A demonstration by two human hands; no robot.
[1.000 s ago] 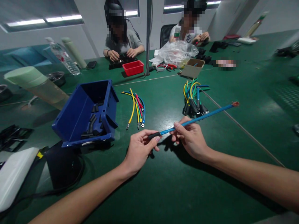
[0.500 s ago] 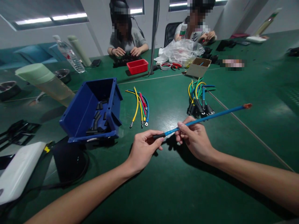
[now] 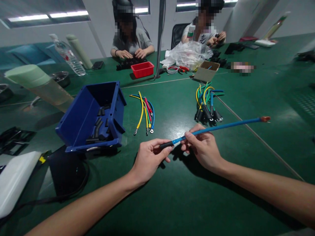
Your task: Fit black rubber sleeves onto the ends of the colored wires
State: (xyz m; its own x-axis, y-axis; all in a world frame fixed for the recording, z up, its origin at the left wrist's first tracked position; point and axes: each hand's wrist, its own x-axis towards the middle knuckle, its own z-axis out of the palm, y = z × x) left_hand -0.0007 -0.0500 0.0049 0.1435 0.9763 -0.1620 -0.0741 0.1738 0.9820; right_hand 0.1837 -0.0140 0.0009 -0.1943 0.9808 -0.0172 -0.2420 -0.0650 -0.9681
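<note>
My left hand (image 3: 153, 160) pinches a black sleeve (image 3: 166, 145) that sits around the near end of a blue cable (image 3: 226, 125). Further along, my right hand (image 3: 203, 144) grips the cable itself between thumb and fingers. Bare copper strands show at the cable's far right tip. Beyond my hands lies a small group of coloured wires (image 3: 141, 109) with metal lugs. To its right is a bundle of wires (image 3: 209, 101), many with black sleeves on their ends. A blue bin (image 3: 83, 114) on the left holds loose black sleeves (image 3: 98, 127).
A red tray (image 3: 142, 69), a roll of tape (image 3: 172, 69) and a small cardboard box (image 3: 206, 72) stand across the green table (image 3: 172, 203). Bottles, including a green-capped one (image 3: 29, 77), are at left. A metal pole (image 3: 160, 39) rises mid-table. Two people sit opposite, their hands busy.
The view has shifted slightly. The cable's copper end has dipped a little and swung to the right; both hands keep their hold.
</note>
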